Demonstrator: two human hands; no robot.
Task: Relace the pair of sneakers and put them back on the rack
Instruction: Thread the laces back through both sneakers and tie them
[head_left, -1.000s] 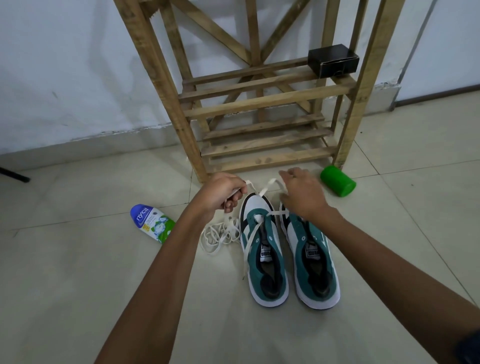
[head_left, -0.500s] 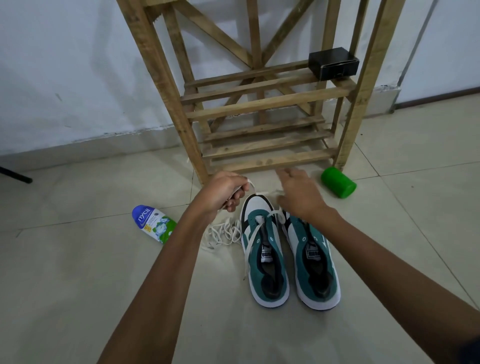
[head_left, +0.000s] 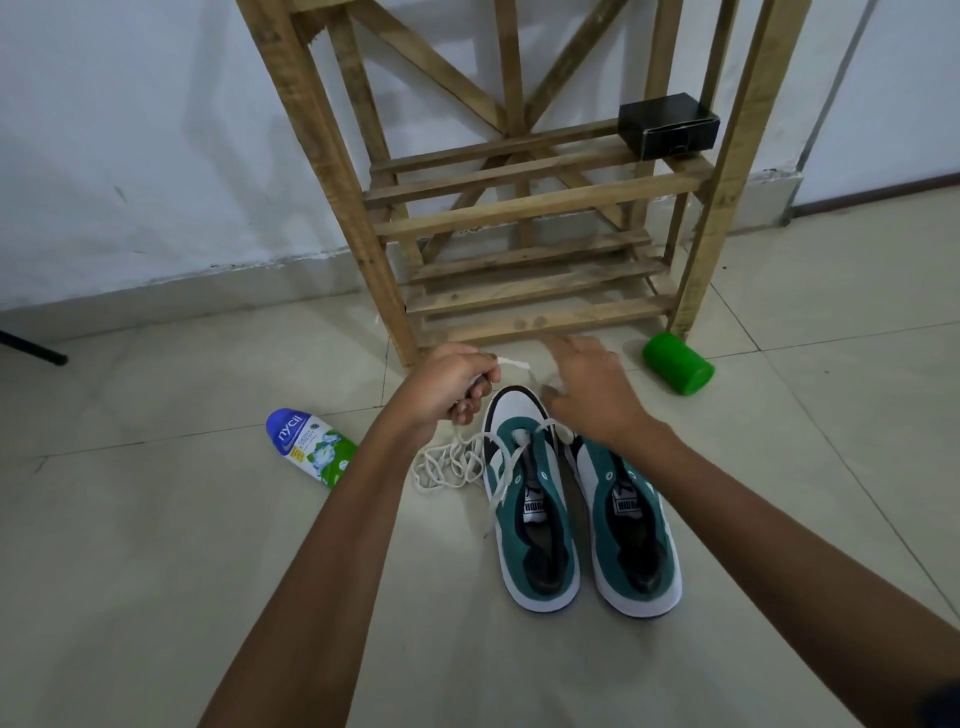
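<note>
Since a second ago the right hand has let go, fingers spread. Left hand pinches the limp lace threaded through the left sneaker on the floor before the rack; best gripped near its tip.

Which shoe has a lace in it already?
The left shoe. A white lace runs through its front holes, up into the left hand. The right shoe shows only bare holes.
</note>
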